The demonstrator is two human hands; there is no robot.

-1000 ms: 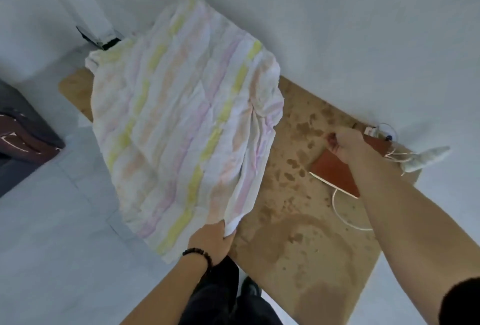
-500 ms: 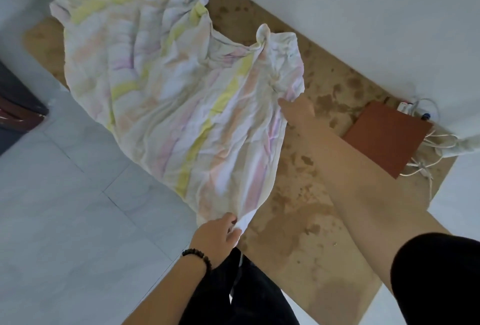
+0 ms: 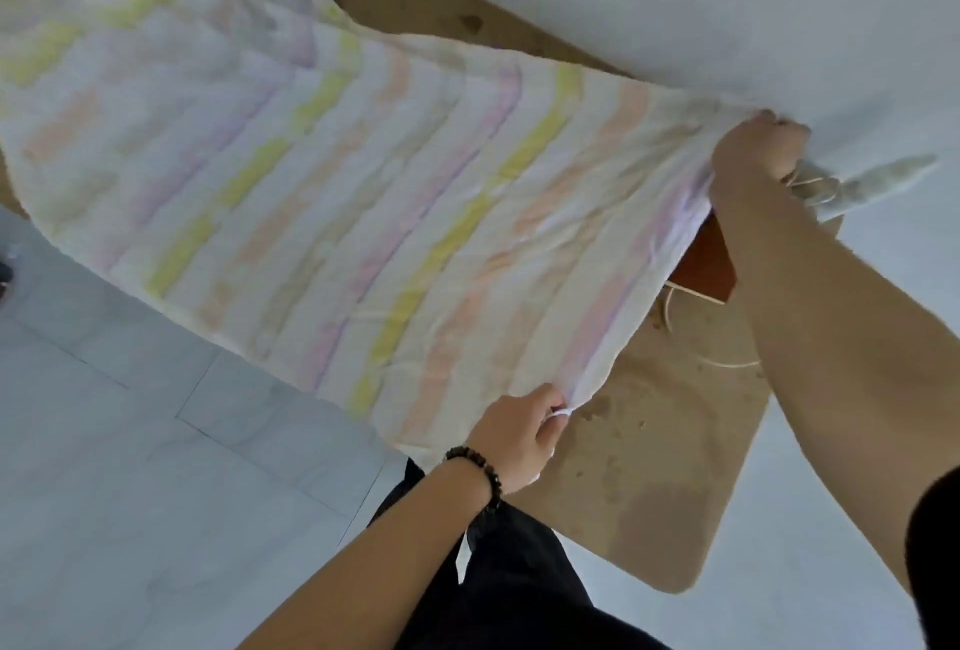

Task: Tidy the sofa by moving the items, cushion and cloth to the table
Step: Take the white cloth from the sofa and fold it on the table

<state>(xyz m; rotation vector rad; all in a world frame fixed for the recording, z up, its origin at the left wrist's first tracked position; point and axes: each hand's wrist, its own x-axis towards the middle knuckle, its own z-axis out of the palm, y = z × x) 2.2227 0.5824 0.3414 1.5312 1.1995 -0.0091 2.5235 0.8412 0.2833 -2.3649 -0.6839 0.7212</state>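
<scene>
A white cloth with yellow, pink and peach stripes is stretched out over the brown stained table. My left hand, with a bead bracelet on its wrist, pinches the cloth's near corner. My right hand grips the far right corner, close to the wall. The cloth's left part hangs past the table edge over the floor. A red-brown notebook lies on the table, mostly hidden under the cloth and my right arm.
White cables trail across the table by the notebook. A pale object lies at the table's far right end beside the white wall. Grey floor tiles are at the left. My dark trousers stand against the table's near edge.
My right hand has taken the cloth's edge and pulled it right, spreading the cloth wide over the table and the notebook. The left hand keeps its corner. The view has moved closer.
</scene>
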